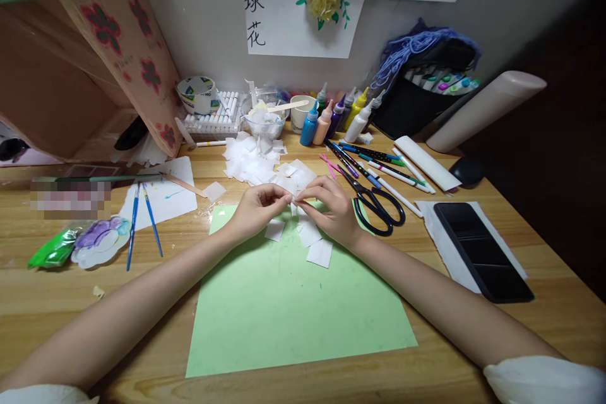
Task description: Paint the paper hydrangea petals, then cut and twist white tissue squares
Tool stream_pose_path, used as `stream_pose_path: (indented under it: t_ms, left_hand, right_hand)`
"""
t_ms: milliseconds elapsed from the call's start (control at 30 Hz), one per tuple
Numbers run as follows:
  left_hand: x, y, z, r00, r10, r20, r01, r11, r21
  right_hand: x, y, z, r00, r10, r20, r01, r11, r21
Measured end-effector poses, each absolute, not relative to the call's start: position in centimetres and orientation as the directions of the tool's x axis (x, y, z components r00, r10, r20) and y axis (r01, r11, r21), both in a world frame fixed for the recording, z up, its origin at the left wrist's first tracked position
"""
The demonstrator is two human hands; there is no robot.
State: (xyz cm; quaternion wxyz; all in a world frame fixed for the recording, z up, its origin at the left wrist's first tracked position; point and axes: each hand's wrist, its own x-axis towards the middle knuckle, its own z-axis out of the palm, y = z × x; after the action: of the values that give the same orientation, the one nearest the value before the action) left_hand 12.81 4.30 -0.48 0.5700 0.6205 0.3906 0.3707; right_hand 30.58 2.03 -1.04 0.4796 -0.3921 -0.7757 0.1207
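Observation:
Over the far part of a green sheet (298,309), my left hand (261,207) and my right hand (331,207) meet with fingertips pinched. Between them a small piece of white paper (293,208) shows, mostly covered by the fingers. Just below lie several loose white paper squares (319,254). Beyond my hands is a heap of white paper pieces (250,161). Black-handled scissors (376,205) rest beside my right hand, partly on the green sheet.
Pens (392,173), paint bottles (324,120) and a bowl of scraps (265,120) stand or lie behind. At right is a phone (483,252). Brushes (133,227), a flower-shaped palette (101,243) and a green packet (54,251) lie left, near a cardboard box (142,69).

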Motion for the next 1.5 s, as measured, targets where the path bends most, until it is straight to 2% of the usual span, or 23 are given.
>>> stream_pose_path:
  t_ms: [200,567,767,867,933,1033,1167,1300,1400,1500]
  left_hand:
    - [12.7,4.4,-0.6,0.391,0.92,0.029,0.045,-0.05,0.998]
    - [12.7,4.9,-0.9,0.157,0.985,0.068,-0.006,-0.068,0.998]
    - [12.1,5.6,-1.5,-0.058,0.991,0.121,0.047,-0.119,0.992]
    - [12.0,5.7,-1.6,-0.175,0.973,0.151,0.077,-0.139,0.987]
    - [12.1,5.5,-1.4,-0.134,0.972,0.194,0.114,-0.179,0.977]
    - [12.4,4.6,-0.8,0.107,0.964,0.244,0.163,-0.259,0.952]
    - [12.6,3.5,0.2,0.421,0.867,0.268,0.318,-0.418,0.851]
    - [12.5,3.1,0.4,0.547,0.754,0.364,0.374,-0.609,0.699]
    - [12.4,3.0,0.4,0.581,0.725,0.371,0.318,-0.621,0.716]
    - [12.4,3.0,0.5,0.577,0.749,0.326,0.288,-0.56,0.777]
  right_hand:
    - [30.7,2.0,-1.1,-0.289,0.705,0.648,0.497,0.689,-0.528]
    - [30.5,1.9,-1.1,-0.353,0.681,0.642,0.484,0.72,-0.498]
    - [30.4,1.8,-1.1,-0.333,0.689,0.643,0.455,0.715,-0.531]
    - [30.5,1.9,-1.0,-0.295,0.726,0.621,0.425,0.682,-0.595]
    - [30.5,2.0,-0.9,-0.239,0.791,0.563,0.39,0.609,-0.691]
    - [30.7,2.3,-1.0,-0.136,0.879,0.457,0.274,0.477,-0.835]
    - [30.8,2.5,-1.4,-0.015,0.9,0.436,0.165,0.432,-0.887]
    - [30.6,2.1,-1.4,0.032,0.838,0.545,0.268,0.518,-0.812]
    - [30.6,1.8,-1.0,-0.029,0.756,0.654,0.417,0.604,-0.679]
    - [30.6,1.6,-0.6,-0.106,0.669,0.736,0.525,0.667,-0.53]
